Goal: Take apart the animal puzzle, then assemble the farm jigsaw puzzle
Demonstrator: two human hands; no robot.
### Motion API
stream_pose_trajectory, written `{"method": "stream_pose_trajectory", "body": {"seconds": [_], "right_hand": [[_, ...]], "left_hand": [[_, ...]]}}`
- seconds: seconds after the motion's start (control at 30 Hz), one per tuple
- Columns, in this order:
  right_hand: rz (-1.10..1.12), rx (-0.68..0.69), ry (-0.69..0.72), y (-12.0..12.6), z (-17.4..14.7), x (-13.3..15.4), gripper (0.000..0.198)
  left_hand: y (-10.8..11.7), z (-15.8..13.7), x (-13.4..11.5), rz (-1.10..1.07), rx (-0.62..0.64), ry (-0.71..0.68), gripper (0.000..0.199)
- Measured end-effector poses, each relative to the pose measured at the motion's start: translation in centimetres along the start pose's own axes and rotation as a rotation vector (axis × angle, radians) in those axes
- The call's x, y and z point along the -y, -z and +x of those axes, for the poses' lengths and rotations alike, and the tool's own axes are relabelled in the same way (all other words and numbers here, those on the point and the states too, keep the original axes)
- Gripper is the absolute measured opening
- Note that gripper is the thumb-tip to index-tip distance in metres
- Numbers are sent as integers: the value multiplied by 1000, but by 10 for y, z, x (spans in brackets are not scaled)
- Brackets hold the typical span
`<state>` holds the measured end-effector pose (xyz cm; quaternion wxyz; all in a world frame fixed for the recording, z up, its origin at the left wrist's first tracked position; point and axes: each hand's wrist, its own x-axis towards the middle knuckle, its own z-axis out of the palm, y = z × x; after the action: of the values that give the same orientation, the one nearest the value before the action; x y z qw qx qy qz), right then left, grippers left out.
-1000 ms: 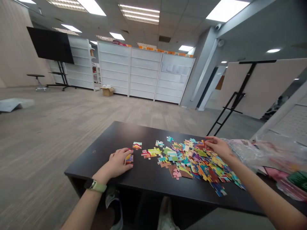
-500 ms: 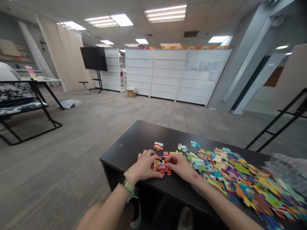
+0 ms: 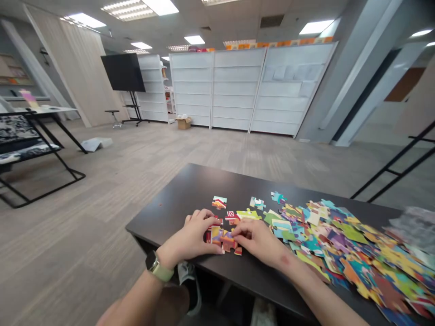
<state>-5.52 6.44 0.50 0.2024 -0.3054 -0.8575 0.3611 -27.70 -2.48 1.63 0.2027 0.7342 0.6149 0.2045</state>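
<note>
On the dark table, my left hand (image 3: 194, 234) curves round the left side of a small cluster of jigsaw pieces (image 3: 226, 240), fingers at the far edge and thumb at the near edge. My right hand (image 3: 254, 233) pinches at the right side of the cluster, its thumb and index finger on a jigsaw piece they partly hide. Just beyond the hands lie a red and white piece (image 3: 231, 215) and a yellow-green piece (image 3: 249, 215). Farther off are a red, orange and white piece (image 3: 219, 202), a pale blue and white piece (image 3: 257, 202) and a teal piece (image 3: 278, 197).
A large heap of loose jigsaw pieces (image 3: 356, 249) covers the right of the table (image 3: 200, 181). Crumpled clear plastic (image 3: 414, 231) lies behind it. White shelving (image 3: 234, 90), a screen on a stand (image 3: 123, 73) and a chair (image 3: 27, 136) stand beyond.
The view has tilted down and shifted slightly, so the table sits differently in frame. Both hands stay at the cluster; my right fingers have shifted slightly at its right side.
</note>
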Motion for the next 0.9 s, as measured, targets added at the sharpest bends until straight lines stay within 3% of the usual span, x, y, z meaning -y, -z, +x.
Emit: {"method": "stream_pose_trajectory", "body": {"seconds": [0.37,0.53,0.73,0.9], "right_hand": [[-232,-20,153,4,-3,-1,27],[-325,-19,209,-2,-8,4,25],[-359,-260,167,40,12,-7,30],[-420,-151,200,62,23,-27,31]], "left_hand": [[2,-3,-3,-4,5,4,63],[-7,0,-10,37,-105,32,47],[-7,2,-11,52,-120,116,48],[4,-3,-3,33,-109,116,51]]}}
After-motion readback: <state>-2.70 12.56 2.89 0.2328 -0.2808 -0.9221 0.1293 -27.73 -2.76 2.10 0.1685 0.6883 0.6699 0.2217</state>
